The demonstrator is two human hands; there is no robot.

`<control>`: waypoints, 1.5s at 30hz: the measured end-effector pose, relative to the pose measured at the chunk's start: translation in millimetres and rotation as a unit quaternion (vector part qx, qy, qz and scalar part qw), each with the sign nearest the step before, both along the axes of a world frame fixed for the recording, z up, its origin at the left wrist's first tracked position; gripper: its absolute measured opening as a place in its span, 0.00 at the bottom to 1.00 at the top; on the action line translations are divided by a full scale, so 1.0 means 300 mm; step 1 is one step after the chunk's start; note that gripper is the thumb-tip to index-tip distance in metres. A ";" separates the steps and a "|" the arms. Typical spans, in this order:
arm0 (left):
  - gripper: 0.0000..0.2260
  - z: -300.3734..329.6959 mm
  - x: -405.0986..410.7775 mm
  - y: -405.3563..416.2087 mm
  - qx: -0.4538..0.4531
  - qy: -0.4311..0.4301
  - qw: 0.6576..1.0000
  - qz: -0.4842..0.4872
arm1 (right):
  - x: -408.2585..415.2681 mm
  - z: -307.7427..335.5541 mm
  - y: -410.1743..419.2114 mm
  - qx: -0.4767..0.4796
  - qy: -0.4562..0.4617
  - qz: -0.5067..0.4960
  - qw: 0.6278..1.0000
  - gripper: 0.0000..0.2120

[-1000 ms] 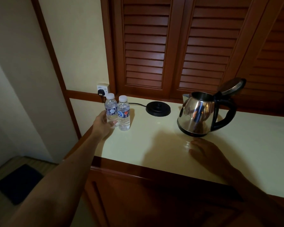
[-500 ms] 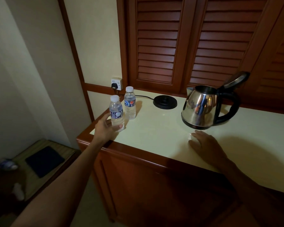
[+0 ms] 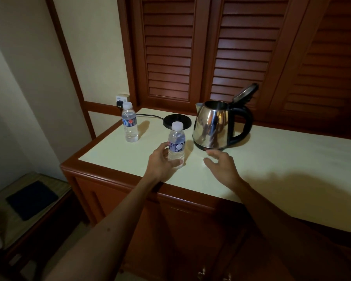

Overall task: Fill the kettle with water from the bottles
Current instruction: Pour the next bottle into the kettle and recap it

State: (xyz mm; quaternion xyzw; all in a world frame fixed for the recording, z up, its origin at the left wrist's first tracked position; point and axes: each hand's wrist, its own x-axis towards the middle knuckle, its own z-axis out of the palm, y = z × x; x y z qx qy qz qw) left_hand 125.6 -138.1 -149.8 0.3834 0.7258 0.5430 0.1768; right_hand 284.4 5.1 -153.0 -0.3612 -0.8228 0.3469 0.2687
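The left arm reached out long and straight from the bottom of the view, and the left hand (image 3: pixel 160 163) had its fingers and thumb curled round the low part of a bottle (image 3: pixel 176 146), holding it upright. The right arm came in from the lower right, bare like the other one. The right hand (image 3: pixel 223 165) was held palm down with its fingers spread and a little bent, holding nothing, just to the right of the left hand.
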 end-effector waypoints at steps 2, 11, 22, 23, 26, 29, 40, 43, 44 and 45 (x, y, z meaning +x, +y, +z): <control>0.30 0.004 0.046 0.037 0.009 -0.014 1.000 -0.016 | 0.004 0.052 0.005 -0.013 0.049 0.019 0.999 0.16; 0.24 -0.012 0.077 0.073 0.026 -0.092 0.994 -0.054 | -0.068 0.333 -0.027 0.193 0.023 0.121 0.973 0.19; 0.24 -0.006 0.066 0.060 0.048 -0.092 0.990 -0.099 | -0.119 0.410 -0.015 0.326 -0.136 0.185 0.917 0.21; 0.24 -0.005 0.066 0.060 0.049 -0.094 0.989 -0.101 | -0.115 0.415 -0.008 0.318 -0.137 0.202 0.916 0.20; 0.24 -0.005 0.066 0.058 0.055 -0.109 0.987 -0.102 | -0.099 0.442 0.015 0.269 -0.163 0.265 0.912 0.15; 0.24 -0.007 0.067 0.059 0.062 -0.124 0.986 -0.097 | -0.097 0.459 0.026 0.249 -0.193 0.303 0.899 0.09; 0.25 -0.008 0.066 0.059 0.061 -0.126 0.985 -0.098 | -0.142 0.480 -0.030 0.272 -0.178 0.257 0.910 0.19; 0.25 -0.006 0.062 0.058 0.058 -0.123 0.985 -0.104 | -0.133 0.489 -0.031 0.278 -0.181 0.282 0.900 0.14; 0.24 -0.005 0.060 0.057 0.056 -0.123 0.985 -0.108 | -0.131 0.488 -0.025 0.285 -0.183 0.290 0.895 0.11; 0.24 -0.006 0.056 0.057 0.056 -0.125 0.984 -0.110 | -0.131 0.485 -0.019 0.294 -0.182 0.295 0.891 0.08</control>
